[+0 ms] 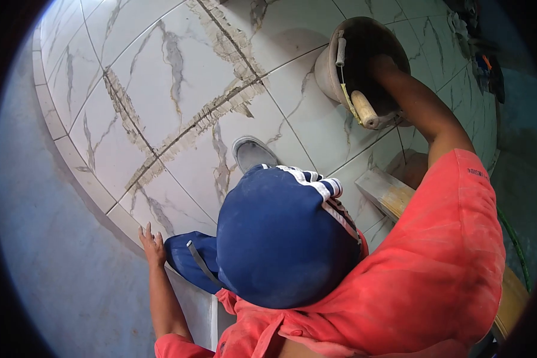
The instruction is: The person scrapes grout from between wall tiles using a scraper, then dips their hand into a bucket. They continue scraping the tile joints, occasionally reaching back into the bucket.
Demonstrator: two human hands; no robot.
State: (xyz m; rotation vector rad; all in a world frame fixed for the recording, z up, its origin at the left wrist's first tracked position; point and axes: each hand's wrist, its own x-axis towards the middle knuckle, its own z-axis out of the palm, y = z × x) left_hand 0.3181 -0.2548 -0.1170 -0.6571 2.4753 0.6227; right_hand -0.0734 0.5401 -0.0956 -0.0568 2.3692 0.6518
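Observation:
My right arm reaches down into a round bucket (326,74) at the upper right. My right hand (386,67) is in the bucket's dark inside, and its fingers cannot be made out. A tool with a pale wooden handle (364,110) leans at the bucket's rim, beside the bucket's wire handle with its light grip (340,51). At the lower left, my left hand (151,240) is held beside my blue-clad knee, near the floor's tiled edge. Its fingers are apart and hold nothing.
Marbled floor tiles (149,65) have joints smeared with beige paste. My grey shoe (252,153) stands on them. A box-like block (385,190) lies right of my knee. A green hose (515,241) runs along the right, and a blue wall (59,238) lies left.

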